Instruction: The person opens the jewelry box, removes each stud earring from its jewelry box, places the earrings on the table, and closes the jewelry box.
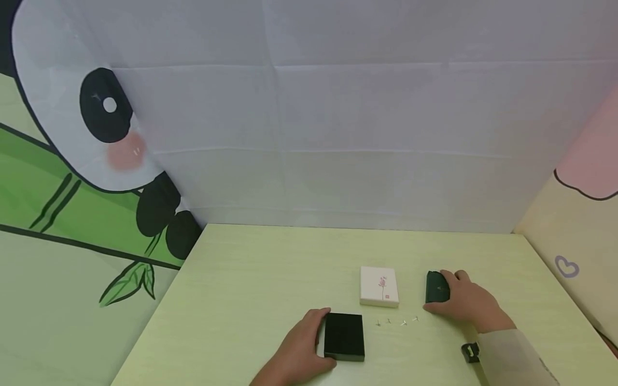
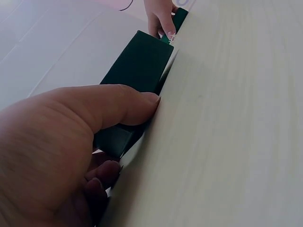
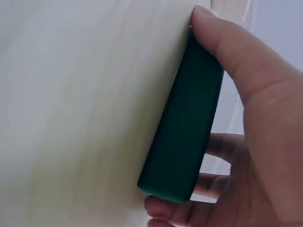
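Observation:
On the table, my left hand (image 1: pixel 300 346) holds a flat black box (image 1: pixel 344 336) by its left side. In the left wrist view the thumb lies along one edge of this dark box (image 2: pixel 135 61); the other fingers are partly hidden. Farther right, my right hand (image 1: pixel 469 301) grips a smaller dark green box (image 1: pixel 437 288). The right wrist view shows the thumb at one end of the green box (image 3: pixel 184 123) and fingers at the other. Between the hands lie several tiny pale pin-like pieces (image 1: pixel 403 323), too small to make out clearly.
A white box (image 1: pixel 379 287) with a pink flower print sits behind the small pieces. Light wood-grain table (image 1: pixel 270 268) ends at a white cloth backdrop (image 1: pixel 338 134). Printed cartoon panels stand at both sides. A small black device (image 1: pixel 470 352) shows by the right wrist.

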Action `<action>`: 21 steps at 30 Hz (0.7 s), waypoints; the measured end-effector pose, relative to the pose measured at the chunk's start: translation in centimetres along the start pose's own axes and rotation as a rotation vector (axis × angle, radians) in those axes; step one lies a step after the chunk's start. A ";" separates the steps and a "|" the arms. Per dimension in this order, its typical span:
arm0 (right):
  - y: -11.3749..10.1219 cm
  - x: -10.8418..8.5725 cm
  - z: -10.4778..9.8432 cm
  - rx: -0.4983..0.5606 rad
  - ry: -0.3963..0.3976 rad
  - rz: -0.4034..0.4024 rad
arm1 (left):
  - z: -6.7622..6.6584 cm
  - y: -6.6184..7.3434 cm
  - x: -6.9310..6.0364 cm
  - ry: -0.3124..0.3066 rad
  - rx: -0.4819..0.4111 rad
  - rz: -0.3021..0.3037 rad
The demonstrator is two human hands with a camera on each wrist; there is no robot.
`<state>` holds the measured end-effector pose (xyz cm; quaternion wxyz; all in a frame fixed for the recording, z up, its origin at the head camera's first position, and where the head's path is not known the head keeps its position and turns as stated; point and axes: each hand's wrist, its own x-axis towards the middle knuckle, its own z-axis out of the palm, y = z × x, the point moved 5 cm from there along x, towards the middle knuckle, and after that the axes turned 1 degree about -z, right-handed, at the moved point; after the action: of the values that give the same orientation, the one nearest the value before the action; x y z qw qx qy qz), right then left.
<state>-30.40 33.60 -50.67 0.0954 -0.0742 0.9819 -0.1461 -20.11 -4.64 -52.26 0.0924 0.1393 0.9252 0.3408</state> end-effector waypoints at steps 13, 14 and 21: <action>-0.8 -0.8 0.1 0.002 0.023 -0.001 | -0.2 -0.2 -0.7 0.003 0.013 0.023; -0.7 -0.8 0.1 0.006 0.026 -0.002 | -0.2 -0.2 -0.7 0.002 0.013 0.023; -0.7 -0.9 0.0 0.043 0.038 -0.008 | -0.4 -0.1 -0.8 0.007 0.014 0.027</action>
<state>-29.41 33.11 -50.30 0.0779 -0.0734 0.9798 -0.1689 -19.48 -5.20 -52.01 0.0838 0.1514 0.9258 0.3360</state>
